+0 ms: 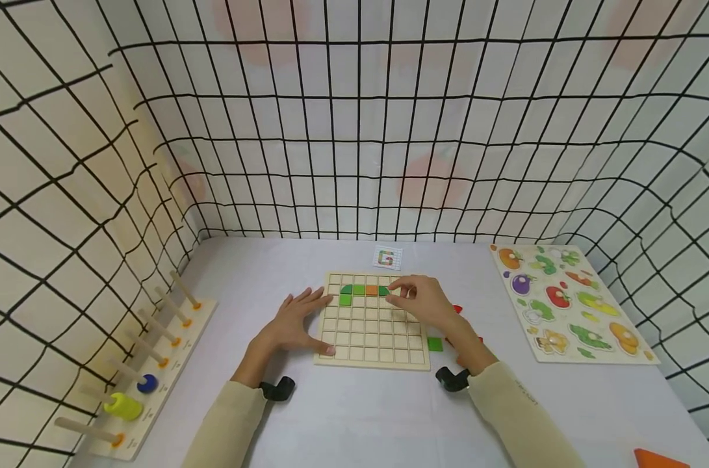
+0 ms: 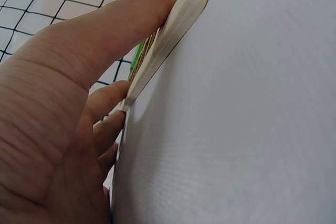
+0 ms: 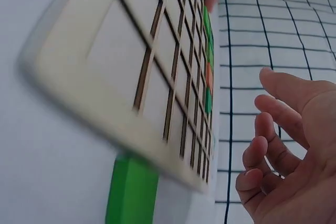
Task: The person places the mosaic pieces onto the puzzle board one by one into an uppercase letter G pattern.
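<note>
A wooden grid board (image 1: 366,335) lies in front of me. Along its upper rows sit a green square tile (image 1: 359,289), an orange tile (image 1: 372,290), a rounded green tile (image 1: 383,291) and other green tiles. My left hand (image 1: 292,323) rests at the board's left edge, fingers spread, thumb on the lower left corner; the left wrist view shows that thumb (image 2: 121,19) along the rim. Over the upper right squares is my right hand (image 1: 424,300), fingertips beside the rounded green tile. In the right wrist view its fingers (image 3: 265,150) curl loosely, thumb apart, holding nothing.
A pattern card (image 1: 387,257) lies behind the board. A green block (image 1: 435,344) and red pieces (image 1: 457,309) lie right of it, partly under my forearm. There is a peg stand (image 1: 173,383) at left and a vegetable puzzle (image 1: 576,305) at right. Black netting (image 1: 360,140) encloses the table.
</note>
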The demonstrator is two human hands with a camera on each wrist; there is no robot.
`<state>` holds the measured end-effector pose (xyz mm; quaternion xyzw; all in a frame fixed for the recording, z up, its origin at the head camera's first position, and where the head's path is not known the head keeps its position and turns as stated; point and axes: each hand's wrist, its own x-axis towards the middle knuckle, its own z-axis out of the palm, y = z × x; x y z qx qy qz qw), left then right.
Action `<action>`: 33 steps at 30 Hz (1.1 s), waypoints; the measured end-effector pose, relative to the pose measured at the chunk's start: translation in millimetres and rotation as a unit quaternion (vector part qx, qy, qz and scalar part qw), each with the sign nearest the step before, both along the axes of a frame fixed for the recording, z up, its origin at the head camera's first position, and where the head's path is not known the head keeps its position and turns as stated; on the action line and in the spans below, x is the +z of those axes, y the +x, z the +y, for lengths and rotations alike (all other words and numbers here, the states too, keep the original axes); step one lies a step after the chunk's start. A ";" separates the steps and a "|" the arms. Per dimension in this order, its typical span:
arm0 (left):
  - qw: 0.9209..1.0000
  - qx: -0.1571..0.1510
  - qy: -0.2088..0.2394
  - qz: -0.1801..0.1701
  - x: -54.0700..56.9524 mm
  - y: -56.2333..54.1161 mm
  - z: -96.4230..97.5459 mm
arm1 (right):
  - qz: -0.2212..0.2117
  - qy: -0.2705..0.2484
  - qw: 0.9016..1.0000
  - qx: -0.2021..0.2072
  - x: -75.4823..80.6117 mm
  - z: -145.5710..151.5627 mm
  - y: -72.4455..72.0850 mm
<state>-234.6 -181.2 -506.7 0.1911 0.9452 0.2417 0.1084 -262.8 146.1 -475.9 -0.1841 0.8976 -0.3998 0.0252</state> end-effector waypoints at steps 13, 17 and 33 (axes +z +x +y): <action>1.000 0.000 0.012 -0.002 2.5 1.5 -0.2 | -0.030 0.034 0.996 -0.076 -9.4 70.9 27.6; 1.000 0.001 0.014 -0.002 2.1 1.8 -0.7 | -0.038 0.044 0.994 -0.090 -16.8 91.0 33.3; 1.000 0.001 0.007 -0.002 0.5 0.8 -0.7 | -0.044 0.072 0.993 -0.088 -30.2 132.5 45.8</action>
